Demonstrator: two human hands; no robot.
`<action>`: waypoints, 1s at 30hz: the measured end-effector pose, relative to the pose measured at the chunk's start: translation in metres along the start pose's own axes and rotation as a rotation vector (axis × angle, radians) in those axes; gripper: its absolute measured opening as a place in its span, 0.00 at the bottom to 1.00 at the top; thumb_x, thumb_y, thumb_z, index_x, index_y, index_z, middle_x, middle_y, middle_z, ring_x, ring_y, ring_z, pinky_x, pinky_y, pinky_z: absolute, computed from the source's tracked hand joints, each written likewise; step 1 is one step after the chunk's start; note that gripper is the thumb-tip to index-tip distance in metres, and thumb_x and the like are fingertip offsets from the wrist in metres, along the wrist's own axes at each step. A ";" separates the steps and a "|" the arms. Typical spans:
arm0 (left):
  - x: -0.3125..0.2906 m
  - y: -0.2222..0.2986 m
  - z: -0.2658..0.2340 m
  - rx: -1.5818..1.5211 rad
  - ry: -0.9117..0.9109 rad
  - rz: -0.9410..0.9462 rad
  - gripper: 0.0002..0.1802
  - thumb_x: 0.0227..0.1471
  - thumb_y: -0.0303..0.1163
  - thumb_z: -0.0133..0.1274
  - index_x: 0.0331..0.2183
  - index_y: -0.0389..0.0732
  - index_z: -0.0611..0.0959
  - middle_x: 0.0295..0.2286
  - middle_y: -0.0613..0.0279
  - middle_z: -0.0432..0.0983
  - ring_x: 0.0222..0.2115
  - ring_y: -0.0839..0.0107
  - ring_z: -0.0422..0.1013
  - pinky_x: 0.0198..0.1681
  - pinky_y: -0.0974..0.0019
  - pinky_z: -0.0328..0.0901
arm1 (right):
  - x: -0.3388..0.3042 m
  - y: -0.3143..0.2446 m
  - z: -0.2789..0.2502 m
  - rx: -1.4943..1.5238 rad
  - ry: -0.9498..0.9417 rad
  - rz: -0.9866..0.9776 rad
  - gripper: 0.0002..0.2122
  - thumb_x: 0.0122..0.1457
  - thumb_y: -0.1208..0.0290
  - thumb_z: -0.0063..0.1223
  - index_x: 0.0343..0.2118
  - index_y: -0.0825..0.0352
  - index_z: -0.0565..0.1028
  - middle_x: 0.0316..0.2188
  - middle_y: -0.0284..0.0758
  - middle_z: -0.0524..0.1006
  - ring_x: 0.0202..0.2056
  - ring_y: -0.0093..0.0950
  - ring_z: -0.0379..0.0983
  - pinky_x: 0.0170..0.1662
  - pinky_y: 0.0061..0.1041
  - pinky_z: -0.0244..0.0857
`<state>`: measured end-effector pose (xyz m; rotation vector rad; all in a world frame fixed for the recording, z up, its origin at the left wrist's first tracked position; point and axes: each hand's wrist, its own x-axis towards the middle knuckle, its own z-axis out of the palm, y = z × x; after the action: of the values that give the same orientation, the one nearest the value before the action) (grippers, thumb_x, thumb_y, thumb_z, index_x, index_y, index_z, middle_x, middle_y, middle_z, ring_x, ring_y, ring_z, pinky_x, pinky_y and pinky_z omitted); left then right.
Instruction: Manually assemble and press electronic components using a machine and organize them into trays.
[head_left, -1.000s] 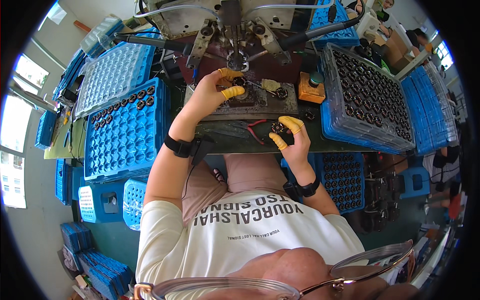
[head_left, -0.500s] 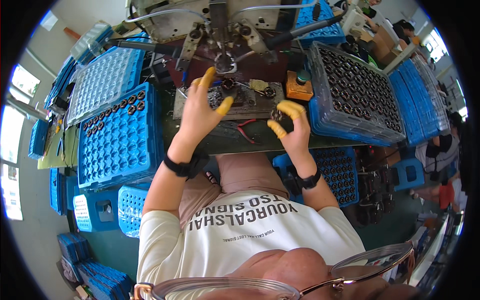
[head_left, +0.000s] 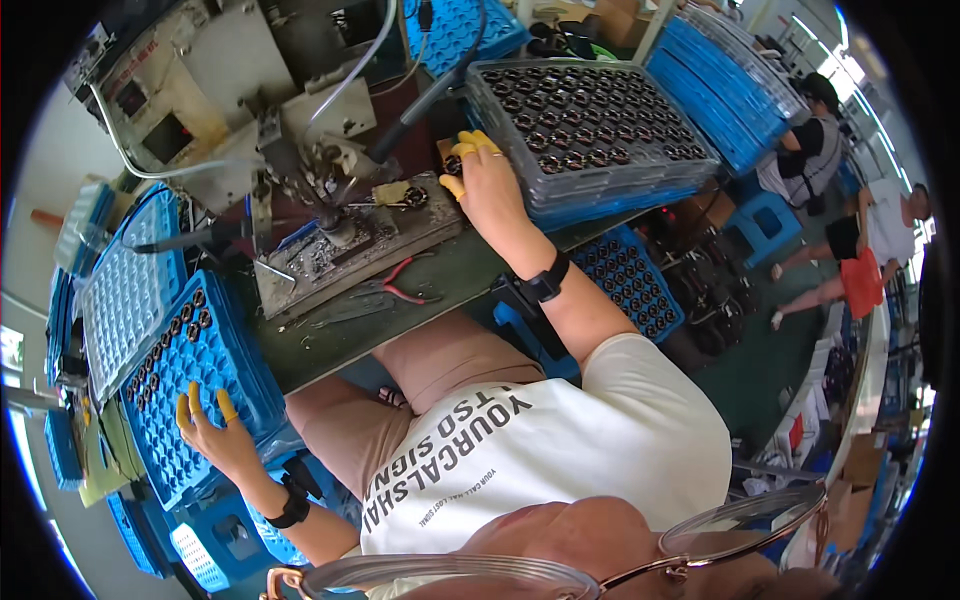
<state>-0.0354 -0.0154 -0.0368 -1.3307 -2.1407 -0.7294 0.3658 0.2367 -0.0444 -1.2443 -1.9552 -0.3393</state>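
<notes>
My left hand (head_left: 217, 440), yellow covers on its fingertips, is over the near part of a blue tray (head_left: 245, 370) at the left. Its fingers are apart and nothing shows between them. Small dark ring-shaped parts (head_left: 160, 362) sit in rows along that tray's far side. My right hand (head_left: 490, 185), also with yellow fingertips, is closed on a dark ring-shaped part (head_left: 453, 166). It is beside the left edge of a clear tray (head_left: 560, 190) filled with similar parts. An orange block (head_left: 446, 148) is mostly hidden behind the right fingers.
A metal press-like machine (head_left: 300, 150) stands at the far left-centre, its hoses hanging over the worn base plate (head_left: 430, 225). Red-handled pliers (head_left: 405, 285) lie on the green bench in front. Blue trays (head_left: 715, 95) are stacked far right. Two people are in the background right.
My head view has turned right. My left hand has gone from the machine to the left tray. My right hand has moved outward to the filled tray, still holding the dark ring-shaped part.
</notes>
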 end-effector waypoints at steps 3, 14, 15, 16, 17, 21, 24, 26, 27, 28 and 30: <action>-0.005 -0.002 0.008 -0.038 -0.037 -0.011 0.19 0.55 0.38 0.57 0.48 0.43 0.80 0.49 0.50 0.69 0.49 0.50 0.64 0.53 0.50 0.59 | -0.003 -0.004 -0.029 0.154 -0.108 0.015 0.18 0.48 0.67 0.64 0.39 0.72 0.73 0.36 0.46 0.73 0.38 0.44 0.71 0.42 0.37 0.67; -0.006 -0.009 0.012 -0.040 -0.032 0.016 0.19 0.57 0.41 0.54 0.48 0.43 0.80 0.50 0.51 0.69 0.49 0.51 0.65 0.52 0.50 0.61 | -0.012 0.069 -0.161 0.975 -0.146 0.501 0.16 0.57 0.74 0.59 0.49 0.68 0.74 0.43 0.28 0.76 0.44 0.18 0.71 0.48 0.18 0.64; -0.006 -0.009 0.012 -0.045 -0.032 0.017 0.19 0.57 0.41 0.54 0.48 0.43 0.80 0.50 0.51 0.69 0.49 0.51 0.65 0.52 0.50 0.61 | -0.011 0.078 -0.165 0.939 -0.086 0.516 0.16 0.57 0.73 0.60 0.49 0.67 0.75 0.43 0.28 0.76 0.41 0.18 0.72 0.46 0.19 0.65; -0.007 -0.010 0.012 -0.038 -0.029 0.013 0.19 0.57 0.42 0.54 0.47 0.44 0.81 0.50 0.51 0.69 0.49 0.51 0.65 0.51 0.50 0.61 | -0.009 0.091 -0.167 0.751 -0.035 0.528 0.16 0.56 0.73 0.61 0.48 0.67 0.75 0.43 0.30 0.76 0.40 0.20 0.72 0.45 0.20 0.66; -0.007 -0.011 0.012 -0.030 -0.027 0.009 0.19 0.57 0.42 0.53 0.47 0.44 0.81 0.50 0.51 0.69 0.49 0.51 0.65 0.51 0.50 0.61 | -0.007 0.105 -0.170 0.563 0.016 0.535 0.17 0.56 0.72 0.61 0.48 0.66 0.76 0.44 0.31 0.76 0.39 0.21 0.73 0.45 0.21 0.66; -0.007 -0.007 0.015 -0.051 -0.027 0.001 0.19 0.58 0.43 0.53 0.47 0.44 0.81 0.50 0.51 0.69 0.49 0.51 0.65 0.51 0.51 0.62 | -0.025 0.183 -0.163 0.050 0.093 0.570 0.17 0.52 0.65 0.63 0.46 0.62 0.78 0.44 0.38 0.77 0.42 0.36 0.74 0.44 0.32 0.68; -0.007 -0.009 0.017 -0.040 -0.019 0.003 0.19 0.58 0.42 0.53 0.47 0.43 0.81 0.49 0.50 0.70 0.48 0.51 0.66 0.51 0.51 0.62 | -0.041 0.209 -0.150 -0.150 -0.158 0.660 0.16 0.59 0.55 0.52 0.48 0.52 0.78 0.49 0.34 0.75 0.53 0.42 0.66 0.53 0.49 0.59; -0.007 -0.008 0.015 -0.045 -0.017 0.006 0.19 0.58 0.41 0.53 0.47 0.43 0.81 0.48 0.49 0.71 0.48 0.51 0.66 0.51 0.52 0.62 | -0.043 0.206 -0.149 -0.135 -0.126 0.628 0.15 0.59 0.57 0.52 0.48 0.52 0.78 0.49 0.35 0.75 0.53 0.42 0.67 0.52 0.49 0.60; -0.007 -0.008 0.014 -0.042 -0.018 0.005 0.19 0.58 0.41 0.53 0.47 0.43 0.81 0.48 0.49 0.71 0.48 0.51 0.66 0.51 0.52 0.62 | -0.044 0.201 -0.151 -0.123 -0.091 0.607 0.14 0.60 0.59 0.51 0.48 0.52 0.78 0.50 0.35 0.74 0.53 0.42 0.67 0.52 0.49 0.60; -0.007 -0.008 0.014 -0.045 -0.019 0.006 0.19 0.58 0.41 0.53 0.47 0.42 0.81 0.48 0.49 0.71 0.48 0.51 0.66 0.51 0.52 0.62 | -0.043 0.196 -0.153 -0.122 -0.093 0.607 0.14 0.60 0.59 0.51 0.48 0.52 0.78 0.50 0.35 0.74 0.53 0.42 0.67 0.52 0.49 0.60; -0.007 -0.008 0.013 -0.047 -0.020 0.007 0.18 0.58 0.40 0.53 0.47 0.42 0.81 0.48 0.49 0.71 0.48 0.51 0.66 0.51 0.53 0.62 | -0.038 0.184 -0.156 -0.198 -0.110 0.643 0.14 0.61 0.61 0.49 0.49 0.51 0.77 0.51 0.37 0.73 0.53 0.43 0.66 0.52 0.50 0.60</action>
<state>-0.0422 -0.0137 -0.0526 -1.3742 -2.1458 -0.7710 0.6045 0.2098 -0.0018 -1.9679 -1.5209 -0.1347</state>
